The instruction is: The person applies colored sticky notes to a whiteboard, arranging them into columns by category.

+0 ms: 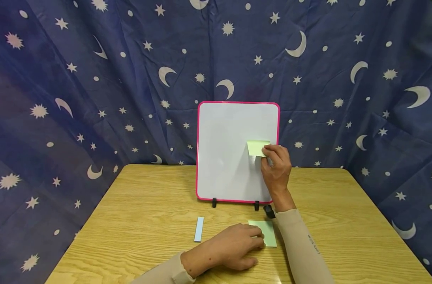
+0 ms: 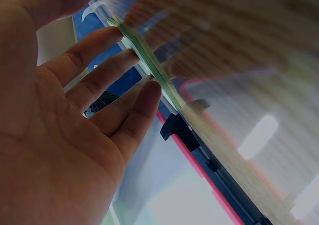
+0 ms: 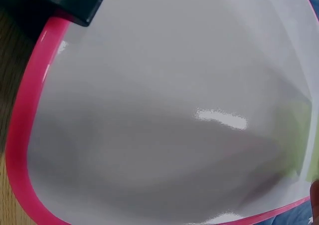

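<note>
My right hand [image 1: 278, 167] pinches a pale green sticky note [image 1: 256, 148] by its right side, in front of the whiteboard [image 1: 226, 157]. The lower part of the note stands off the board; whether its top edge touches cannot be told. At the right edge of the right wrist view, a slice of the note [image 3: 313, 152] and a fingertip [image 3: 315, 200] show. My left hand [image 1: 233, 246] lies low over the table, its loosely bent fingertips on the left side of a green sticky note pad [image 1: 269, 232]. The pad [image 2: 144, 55] appears edge-on in the left wrist view.
The pink-framed whiteboard stands on black feet [image 1: 256, 205] at the back of the wooden table [image 1: 148, 205]. A light blue strip [image 1: 199, 229] lies left of the pad. Behind hangs a dark blue curtain [image 1: 187, 51] with moons and stars.
</note>
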`<control>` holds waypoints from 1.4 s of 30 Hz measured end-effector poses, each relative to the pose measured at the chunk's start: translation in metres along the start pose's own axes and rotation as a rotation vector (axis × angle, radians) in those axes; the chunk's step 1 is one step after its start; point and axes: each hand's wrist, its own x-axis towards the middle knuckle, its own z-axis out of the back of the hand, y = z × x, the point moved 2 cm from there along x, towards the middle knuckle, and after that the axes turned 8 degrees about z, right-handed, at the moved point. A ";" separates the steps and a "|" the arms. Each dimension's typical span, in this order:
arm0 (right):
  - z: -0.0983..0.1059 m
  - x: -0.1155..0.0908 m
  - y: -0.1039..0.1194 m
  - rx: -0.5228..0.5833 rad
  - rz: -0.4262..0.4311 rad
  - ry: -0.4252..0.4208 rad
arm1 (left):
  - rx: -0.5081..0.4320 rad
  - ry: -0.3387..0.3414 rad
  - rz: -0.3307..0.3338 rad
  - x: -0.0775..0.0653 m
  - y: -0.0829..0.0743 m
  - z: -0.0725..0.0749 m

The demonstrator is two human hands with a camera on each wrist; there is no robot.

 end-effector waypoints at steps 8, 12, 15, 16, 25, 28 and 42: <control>0.001 -0.001 -0.003 -0.010 -0.009 -0.003 | 0.009 0.018 0.010 0.002 0.000 -0.001; 0.001 -0.001 -0.003 -0.006 -0.007 -0.002 | 0.009 0.021 0.008 0.001 0.000 -0.001; 0.002 -0.002 -0.003 -0.007 -0.006 0.000 | 0.012 0.020 0.008 0.001 0.000 -0.001; 0.002 -0.002 -0.003 -0.009 -0.006 0.003 | 0.014 0.018 0.009 0.001 0.000 -0.001; 0.002 -0.002 -0.003 -0.017 -0.012 0.020 | 0.019 0.017 0.012 0.001 0.000 -0.001; 0.002 -0.003 -0.003 -0.016 -0.018 0.021 | 0.017 0.019 0.013 0.001 0.000 -0.002; 0.000 -0.005 -0.004 -0.019 -0.022 0.032 | 0.010 0.028 0.018 0.000 0.000 -0.001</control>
